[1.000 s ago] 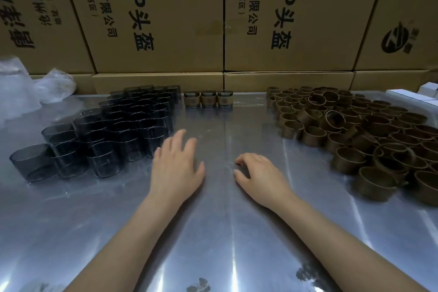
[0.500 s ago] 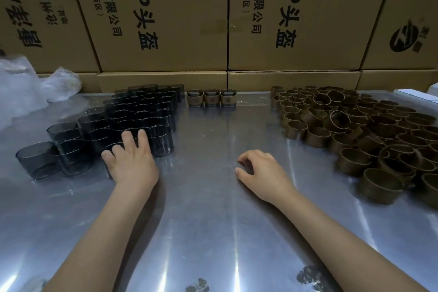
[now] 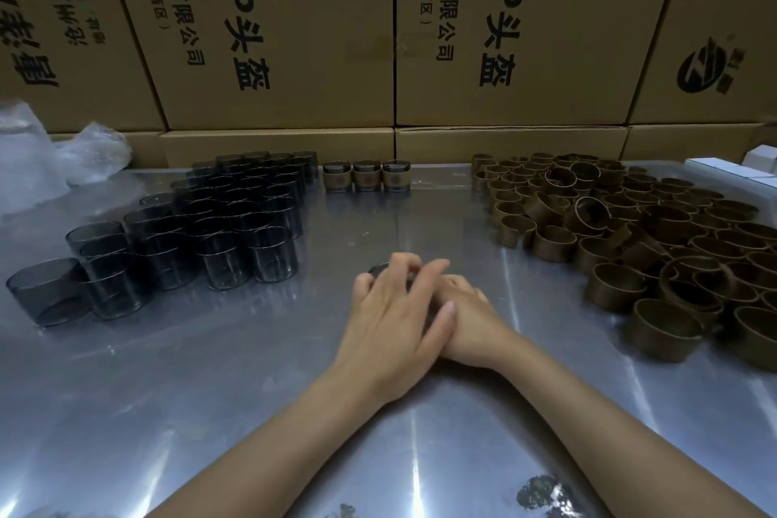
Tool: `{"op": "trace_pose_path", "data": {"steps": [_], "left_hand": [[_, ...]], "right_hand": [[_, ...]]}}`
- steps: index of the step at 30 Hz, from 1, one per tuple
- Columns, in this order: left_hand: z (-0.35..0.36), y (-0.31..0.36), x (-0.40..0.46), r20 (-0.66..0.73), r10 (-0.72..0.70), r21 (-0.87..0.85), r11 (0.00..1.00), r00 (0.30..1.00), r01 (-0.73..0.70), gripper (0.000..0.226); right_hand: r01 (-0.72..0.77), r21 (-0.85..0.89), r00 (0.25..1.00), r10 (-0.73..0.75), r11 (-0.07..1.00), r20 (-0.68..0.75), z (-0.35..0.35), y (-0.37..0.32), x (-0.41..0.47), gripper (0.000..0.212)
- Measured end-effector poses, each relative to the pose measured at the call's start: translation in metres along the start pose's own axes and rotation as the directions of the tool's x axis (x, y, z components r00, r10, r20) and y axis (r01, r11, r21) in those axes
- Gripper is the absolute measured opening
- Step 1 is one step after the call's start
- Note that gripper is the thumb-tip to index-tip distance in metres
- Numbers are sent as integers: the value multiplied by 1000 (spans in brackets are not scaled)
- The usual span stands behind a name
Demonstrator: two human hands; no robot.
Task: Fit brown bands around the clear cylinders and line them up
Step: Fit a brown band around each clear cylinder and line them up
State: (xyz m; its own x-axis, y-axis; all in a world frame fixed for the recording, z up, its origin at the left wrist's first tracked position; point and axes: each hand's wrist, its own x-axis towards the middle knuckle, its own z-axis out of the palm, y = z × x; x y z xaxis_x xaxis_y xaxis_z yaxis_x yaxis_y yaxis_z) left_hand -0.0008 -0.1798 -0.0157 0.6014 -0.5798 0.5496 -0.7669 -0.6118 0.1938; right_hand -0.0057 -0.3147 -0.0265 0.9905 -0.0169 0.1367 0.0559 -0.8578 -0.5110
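Both forearms enter from the bottom edge and converge at the centre of the frame. The left hand lies palm down, partly over the right hand, its fingers curled forward. Most of the right hand's fingers are hidden beneath it; their grip cannot be told.

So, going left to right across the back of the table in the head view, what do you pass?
Crumpled clear plastic → clear cylinders → three banded cylinders → brown bands → white boxes.
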Motion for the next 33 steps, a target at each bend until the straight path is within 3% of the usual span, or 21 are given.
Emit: {"op": "trace_pose_path", "data": {"steps": [1,3,6,9,11,14,18,21,26,30,33], "left_hand": [[2,1,0,-10,34,-52,998,999,-35,53],[6,1,0,-36,72,-116,990,997,-76,50],[12,-5,5,-82,70,-187,979,994,-84,48],[15,-11,15,-133,-92,-369,929,987,36,49],[17,-13,21,-117,-204,-463,877,972,128,57],[21,-14,23,31,-212,-438,875,977,204,69],[25,-18,24,186,-239,-405,865,953,296,78],[26,-19,26,239,-292,-349,864,926,362,68],[30,-22,26,236,-320,-332,861,918,385,50],[30,-26,27,205,-336,-447,803,919,394,48],[26,-33,28,165,-401,-550,721,901,421,38]], "right_hand": [[-51,29,999,52,998,-5,-1,-3,1,9],[-50,25,999,50,998,-18,-3,0,4,11],[26,281,997,-4,959,-81,-5,5,-1,42],[102,530,960,57,842,-276,-7,3,-3,36],[151,569,906,117,808,-407,-8,3,1,38],[189,569,817,194,800,-544,-10,4,6,42],[96,509,838,207,855,-505,-9,10,11,49],[14,469,871,220,883,-440,-7,14,14,49],[-39,419,895,218,907,-388,-7,17,16,49],[-41,417,945,170,908,-279,-13,21,15,71],[-34,446,890,230,894,-394,-32,33,14,60]]}}
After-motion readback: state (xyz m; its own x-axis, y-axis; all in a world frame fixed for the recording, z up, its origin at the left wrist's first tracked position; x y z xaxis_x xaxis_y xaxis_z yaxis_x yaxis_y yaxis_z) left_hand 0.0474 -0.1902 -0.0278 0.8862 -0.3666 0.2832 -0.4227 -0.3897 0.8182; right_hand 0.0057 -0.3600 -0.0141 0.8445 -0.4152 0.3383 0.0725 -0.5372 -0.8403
